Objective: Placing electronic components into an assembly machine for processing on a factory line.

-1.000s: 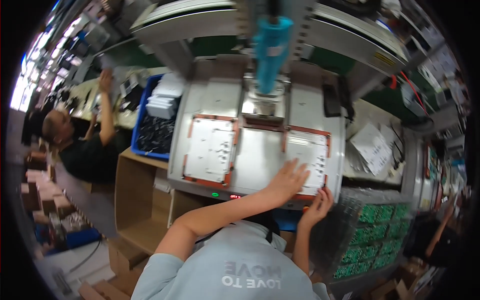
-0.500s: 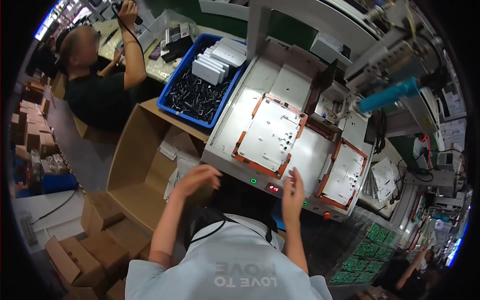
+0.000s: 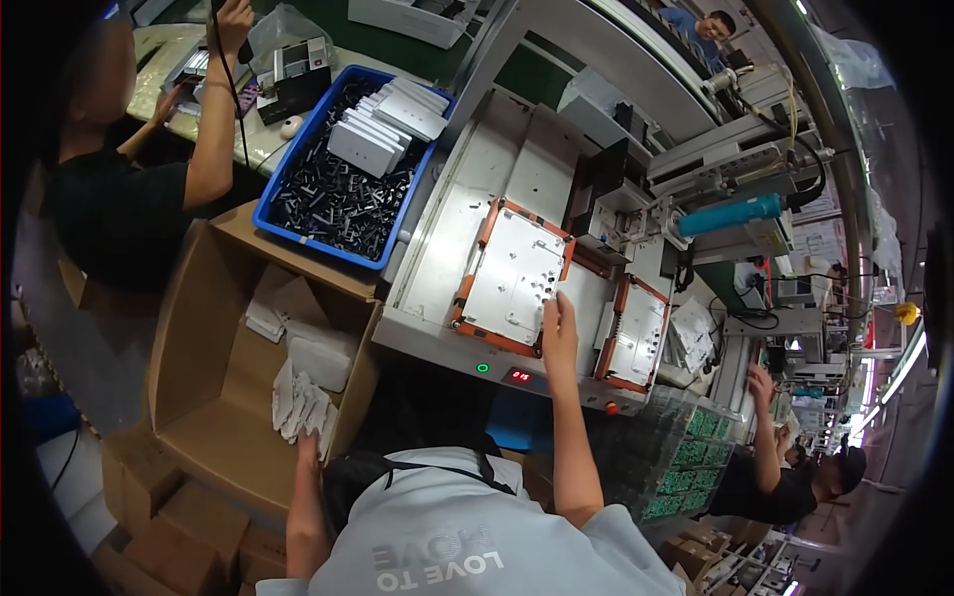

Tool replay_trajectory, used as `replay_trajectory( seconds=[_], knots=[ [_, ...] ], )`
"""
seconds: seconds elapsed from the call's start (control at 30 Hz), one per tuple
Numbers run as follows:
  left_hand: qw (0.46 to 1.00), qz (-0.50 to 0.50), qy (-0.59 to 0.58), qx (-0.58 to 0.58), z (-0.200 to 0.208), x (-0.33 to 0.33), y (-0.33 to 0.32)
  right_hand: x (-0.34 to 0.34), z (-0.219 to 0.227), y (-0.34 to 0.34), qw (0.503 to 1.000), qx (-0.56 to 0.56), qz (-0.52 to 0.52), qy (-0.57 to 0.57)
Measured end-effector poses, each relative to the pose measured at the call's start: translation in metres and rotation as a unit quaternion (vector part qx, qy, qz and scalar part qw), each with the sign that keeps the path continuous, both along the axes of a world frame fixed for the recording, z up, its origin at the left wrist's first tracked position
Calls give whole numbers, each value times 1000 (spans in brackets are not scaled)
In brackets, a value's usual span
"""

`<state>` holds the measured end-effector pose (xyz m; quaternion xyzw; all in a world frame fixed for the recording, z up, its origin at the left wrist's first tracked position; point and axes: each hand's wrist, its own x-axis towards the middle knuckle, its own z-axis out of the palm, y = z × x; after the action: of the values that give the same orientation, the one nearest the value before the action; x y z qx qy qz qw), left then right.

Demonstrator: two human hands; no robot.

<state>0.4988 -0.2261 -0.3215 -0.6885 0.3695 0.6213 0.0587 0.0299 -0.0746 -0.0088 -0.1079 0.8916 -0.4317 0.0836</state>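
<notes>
My left hand [image 3: 310, 445] reaches down into the open cardboard box, at the near end of a bunch of thin white pieces [image 3: 300, 407]. Its fingers are mostly hidden there, so a grip does not show. My right hand [image 3: 559, 323] is over the front right corner of the left fixture, fingers stretched out and holding nothing I can see. A flat white plate with small holes [image 3: 514, 276] lies in that fixture's orange-brown frame [image 3: 464, 306]. To its right, a similar white plate [image 3: 636, 333] lies in a second orange-brown frame.
A blue bin [image 3: 266, 211] holds small black parts and white blocks beside the cardboard box [image 3: 199, 328]. Above the machine table [image 3: 427, 253] hangs a teal cylinder [image 3: 730, 216]. Green circuit boards [image 3: 691, 467] stand right. A co-worker [image 3: 124, 199] sits left; others are at right.
My left hand has gone down and left into the cardboard box. My right hand has risen from the machine's front edge to the left fixture. The whole view has shifted.
</notes>
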Motion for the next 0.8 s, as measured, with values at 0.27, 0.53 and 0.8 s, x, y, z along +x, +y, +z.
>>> replay_trajectory(
  seconds=[0.27, 0.53, 0.8],
  knots=[
    [965, -88, -115, -218, -109, 89, 6, 53, 18, -23, 999, 37, 28, 9],
    [908, -118, -292, -277, -36, 28, -47, -78, 8, -70, 986, 141, -14, 91],
    [918, -82, -339, -191, -48, 47, -58, -47, -1, -10, 987, 95, 30, 129]
  ],
)
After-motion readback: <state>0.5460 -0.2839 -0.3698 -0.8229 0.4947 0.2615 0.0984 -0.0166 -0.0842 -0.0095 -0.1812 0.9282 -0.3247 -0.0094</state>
